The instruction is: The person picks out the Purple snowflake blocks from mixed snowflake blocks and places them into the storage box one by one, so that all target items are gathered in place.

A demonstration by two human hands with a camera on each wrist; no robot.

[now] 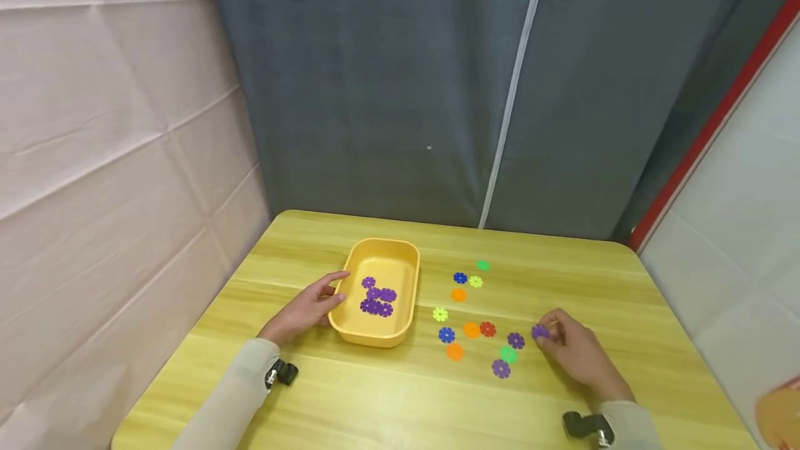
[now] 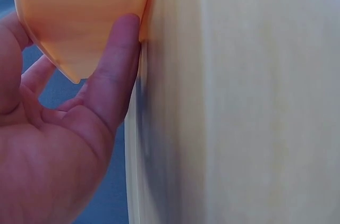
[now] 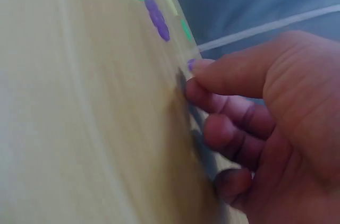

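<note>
Purple is the colour being gathered: the yellow tray (image 1: 409,276) already holds a small heap of purple discs (image 1: 377,299) and no other colour. The right hand (image 1: 578,353) has its thumb and forefinger curled onto one more purple disc (image 1: 540,331), at the right edge of the scattered discs on the table (image 1: 350,401); whether it has left the wood I cannot tell. The left hand (image 1: 309,307) lies against the tray's near-left corner, fingers fairly straight, steadying rather than gripping. The pick looks to be the step in hand. The next move calls for carrying the disc left over the mixed blue, orange, green and red discs (image 1: 471,330) without brushing them, and letting go above the tray. Two more purple ones (image 1: 515,340) lie just left of the hand.
</note>
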